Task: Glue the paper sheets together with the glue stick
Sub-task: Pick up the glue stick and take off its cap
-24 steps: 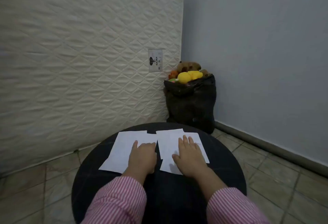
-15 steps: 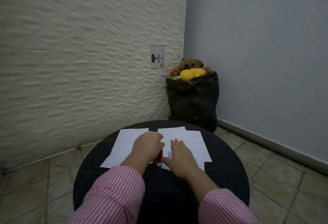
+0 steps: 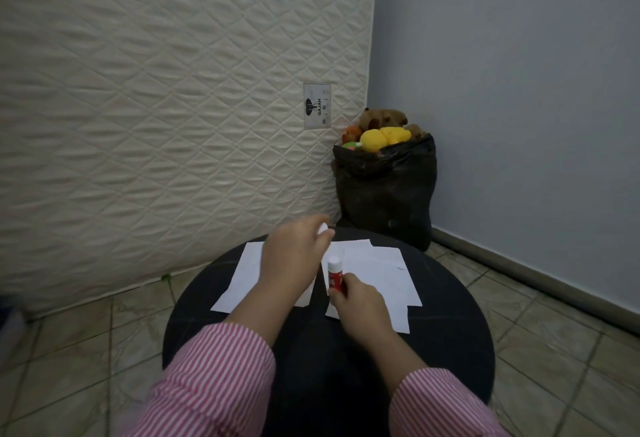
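Two groups of white paper sheets lie side by side on a round black table [image 3: 450, 350]: the left sheet [image 3: 244, 274] and the overlapping right sheets [image 3: 377, 274]. A red-and-white glue stick [image 3: 335, 272] stands upright between them, with my right hand [image 3: 360, 305] gripping its lower part. My left hand [image 3: 294, 256] is raised above the left sheet, its fingers closed on a small white piece that looks like the glue stick's cap [image 3: 323, 228].
A quilted white mattress [image 3: 156, 107] leans against the wall behind the table. A black bag [image 3: 384, 194] stuffed with plush toys stands in the corner by the grey wall. Tiled floor surrounds the table.
Both hands left the sheets, where they lay flat. The right hand took hold of the glue stick, and the left hand lifted up and away with the white cap.
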